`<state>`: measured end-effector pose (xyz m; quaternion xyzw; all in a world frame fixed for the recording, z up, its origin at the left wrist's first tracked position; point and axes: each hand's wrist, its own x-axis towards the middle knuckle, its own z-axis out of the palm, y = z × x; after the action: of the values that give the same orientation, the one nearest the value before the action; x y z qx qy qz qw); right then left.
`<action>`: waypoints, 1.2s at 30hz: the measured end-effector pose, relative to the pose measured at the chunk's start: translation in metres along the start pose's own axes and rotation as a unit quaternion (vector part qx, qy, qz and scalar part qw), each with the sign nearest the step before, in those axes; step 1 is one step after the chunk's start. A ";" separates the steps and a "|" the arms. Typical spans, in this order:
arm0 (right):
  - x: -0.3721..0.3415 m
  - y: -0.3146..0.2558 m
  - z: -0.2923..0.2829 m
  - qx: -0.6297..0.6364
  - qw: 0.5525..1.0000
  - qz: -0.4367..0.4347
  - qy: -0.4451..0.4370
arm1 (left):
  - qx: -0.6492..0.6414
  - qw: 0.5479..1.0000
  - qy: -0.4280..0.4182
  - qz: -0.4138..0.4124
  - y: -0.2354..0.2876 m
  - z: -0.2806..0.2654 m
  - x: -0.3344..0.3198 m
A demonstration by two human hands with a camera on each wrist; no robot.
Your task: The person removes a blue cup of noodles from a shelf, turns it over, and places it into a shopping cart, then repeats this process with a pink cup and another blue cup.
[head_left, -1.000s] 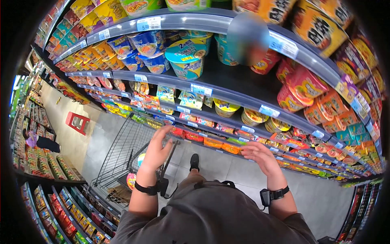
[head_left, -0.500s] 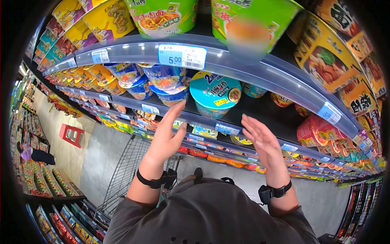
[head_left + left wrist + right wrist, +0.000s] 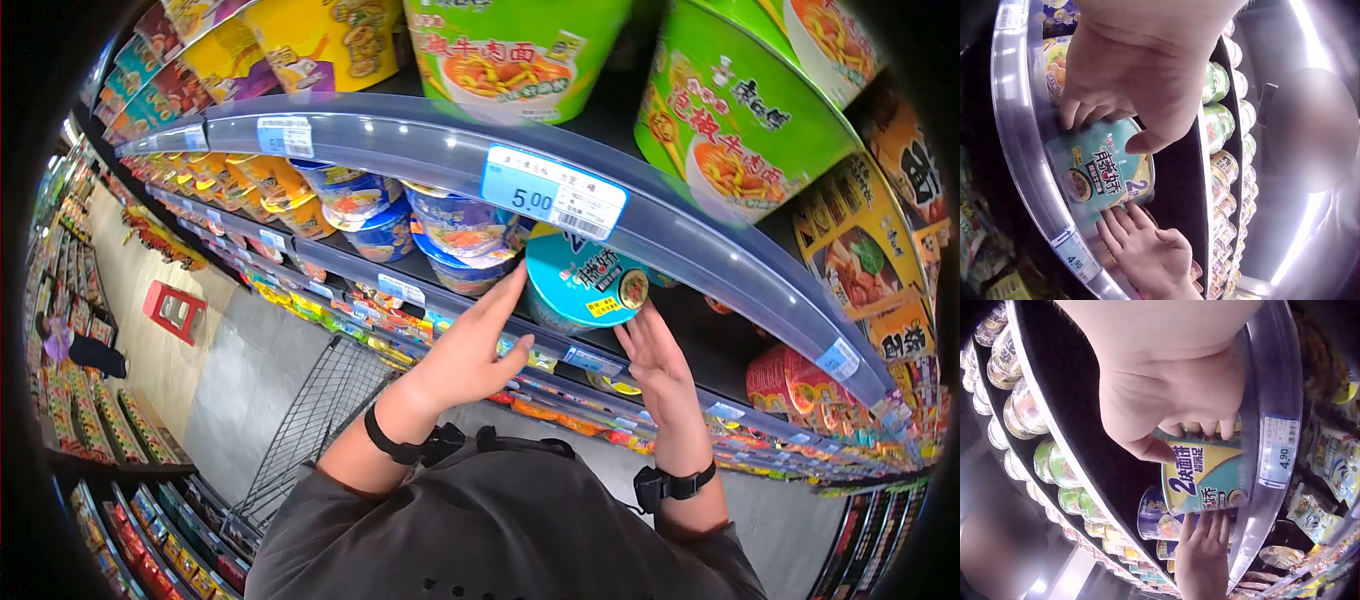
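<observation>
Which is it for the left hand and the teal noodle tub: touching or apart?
Touching. The right wrist view shows the left hand with its straight fingers meeting the side of the teal noodle tub, no gap visible between them.

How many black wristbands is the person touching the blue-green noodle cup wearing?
2. One wristband is round the wrist of the left hand, the other round the wrist of the right hand. I can't see any more.
</observation>
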<state>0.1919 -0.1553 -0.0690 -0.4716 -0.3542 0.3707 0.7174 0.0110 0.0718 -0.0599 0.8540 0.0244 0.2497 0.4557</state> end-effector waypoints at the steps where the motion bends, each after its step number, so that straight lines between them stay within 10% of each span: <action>1: 0.000 -0.004 0.003 -0.009 1.000 -0.001 -0.007 | 0.004 1.000 0.000 0.007 0.005 0.000 0.000; 13: -0.030 -0.019 -0.002 0.013 0.998 -0.037 -0.055 | 0.071 0.995 0.040 0.064 0.063 0.006 -0.031; 36: -0.160 0.040 0.018 0.009 0.877 0.199 -0.438 | 0.198 0.910 0.223 -0.290 0.227 0.154 -0.290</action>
<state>0.0922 -0.2751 -0.1268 -0.3151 -0.5274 0.6774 0.4046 -0.2159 -0.2567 -0.0690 0.8044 0.4204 0.2806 0.3123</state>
